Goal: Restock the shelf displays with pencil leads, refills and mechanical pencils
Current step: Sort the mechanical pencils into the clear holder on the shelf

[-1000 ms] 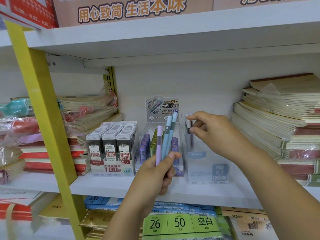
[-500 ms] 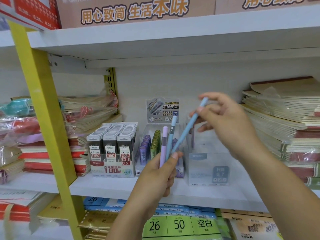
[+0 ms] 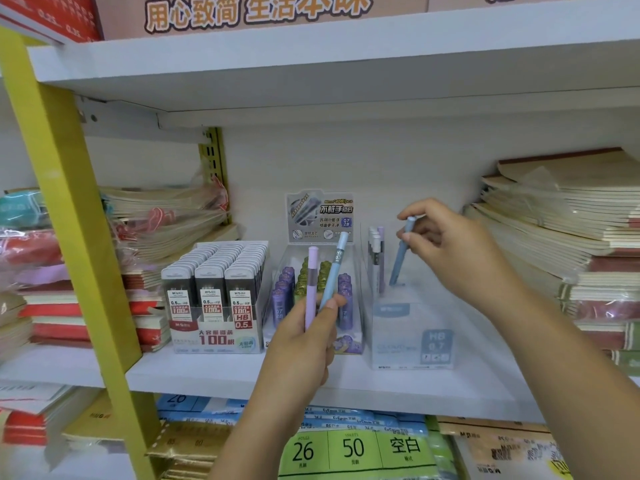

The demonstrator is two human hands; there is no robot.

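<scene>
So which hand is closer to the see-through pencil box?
Right. The right hand hovers just above the clear pencil box, pinching a blue mechanical pencil whose tip dips into it. The left hand sits left of the box, gripping two more pencils.

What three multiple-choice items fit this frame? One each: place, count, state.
1. Where is the tip of the blue pencil in the right grip, relative to the clear display box?
A) inside it
B) in front of it
C) under it

2. How many pencils does the left grip hold?
A) one
B) two
C) four

3. What is the right grip's state?
A) open and empty
B) pinching the blue pencil
C) a fist holding nothing

Key:
1 A, the tip sits down between the box's clear walls.
2 B, one purple pencil and one light blue pencil stand up from the fist.
3 B, thumb and fingers close on the pencil's upper end.
</scene>
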